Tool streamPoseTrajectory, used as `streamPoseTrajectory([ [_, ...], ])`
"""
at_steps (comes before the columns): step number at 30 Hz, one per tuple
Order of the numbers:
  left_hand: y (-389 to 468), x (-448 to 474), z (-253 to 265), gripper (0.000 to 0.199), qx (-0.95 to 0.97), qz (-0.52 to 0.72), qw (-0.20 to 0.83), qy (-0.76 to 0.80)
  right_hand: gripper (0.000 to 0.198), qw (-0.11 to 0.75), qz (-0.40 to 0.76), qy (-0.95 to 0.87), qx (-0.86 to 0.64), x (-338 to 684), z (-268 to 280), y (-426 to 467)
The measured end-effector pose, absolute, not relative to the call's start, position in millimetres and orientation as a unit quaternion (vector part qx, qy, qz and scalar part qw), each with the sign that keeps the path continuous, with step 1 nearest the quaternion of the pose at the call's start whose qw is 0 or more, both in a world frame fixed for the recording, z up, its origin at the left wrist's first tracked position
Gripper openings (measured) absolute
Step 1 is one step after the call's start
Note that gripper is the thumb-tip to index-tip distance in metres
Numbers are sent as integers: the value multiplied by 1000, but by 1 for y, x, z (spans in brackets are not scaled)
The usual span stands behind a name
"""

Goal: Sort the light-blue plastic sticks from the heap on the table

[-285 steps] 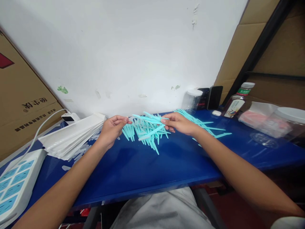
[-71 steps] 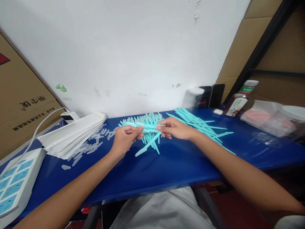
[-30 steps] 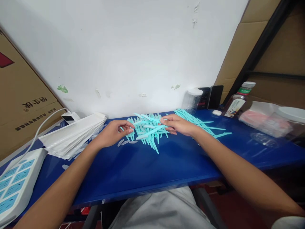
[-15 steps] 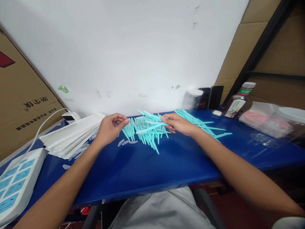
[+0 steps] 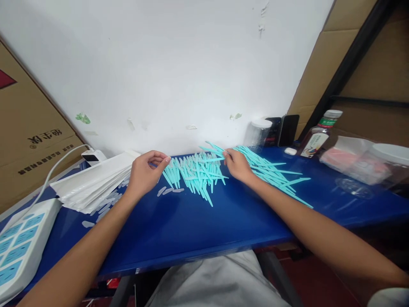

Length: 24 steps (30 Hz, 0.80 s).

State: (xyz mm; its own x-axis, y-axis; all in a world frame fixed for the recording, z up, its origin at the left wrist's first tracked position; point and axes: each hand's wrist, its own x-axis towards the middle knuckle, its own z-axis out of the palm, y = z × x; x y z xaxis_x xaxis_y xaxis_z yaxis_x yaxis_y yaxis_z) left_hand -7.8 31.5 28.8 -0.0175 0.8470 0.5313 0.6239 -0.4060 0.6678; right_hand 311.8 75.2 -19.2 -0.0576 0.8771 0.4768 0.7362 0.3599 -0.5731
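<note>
My right hand [image 5: 237, 165] is closed around a few thin teal eyebrow razors [image 5: 213, 149], their ends pointing left above the middle heap. Beneath them lies a heap of teal razors [image 5: 200, 177], many with pale translucent blade covers at the far end. At the heap's left edge, my left hand [image 5: 145, 174] has its thumb and fingers pinched together; whether anything small sits between the tips is hidden. A second spread of teal razors [image 5: 275, 170] lies right of my right hand, partly behind the forearm. Several loose translucent blade covers [image 5: 168, 191] rest in front of my left fingertips.
White plastic sleeves [image 5: 96, 183] are stacked at left, with more loose covers [image 5: 104, 207] beside them. A power strip [image 5: 24, 247] occupies the blue table's left edge. Along the right stand a clear jar [image 5: 260, 132], a phone [image 5: 289, 130], a drink bottle [image 5: 318, 138] and a lidded tub [image 5: 391, 160].
My right hand has turned, and the razors in it have shifted right and up, uncovering more of the middle heap. My left hand has shifted slightly left, still pinched.
</note>
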Motion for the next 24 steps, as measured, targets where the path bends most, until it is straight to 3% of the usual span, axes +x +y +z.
streamPoseTrajectory([
  [6,32,-7,26,27,698,467,111,532,32,282,-25,-762,-582,301,-16,61],
  [11,33,-8,25,28,700,460,107,535,31,176,-40,-792,-583,294,-5,44],
  [19,32,-5,24,30,712,444,110,533,45,131,46,-819,-557,294,5,32],
  [24,33,-16,35,29,724,419,99,540,35,110,17,-794,-597,307,13,38],
])
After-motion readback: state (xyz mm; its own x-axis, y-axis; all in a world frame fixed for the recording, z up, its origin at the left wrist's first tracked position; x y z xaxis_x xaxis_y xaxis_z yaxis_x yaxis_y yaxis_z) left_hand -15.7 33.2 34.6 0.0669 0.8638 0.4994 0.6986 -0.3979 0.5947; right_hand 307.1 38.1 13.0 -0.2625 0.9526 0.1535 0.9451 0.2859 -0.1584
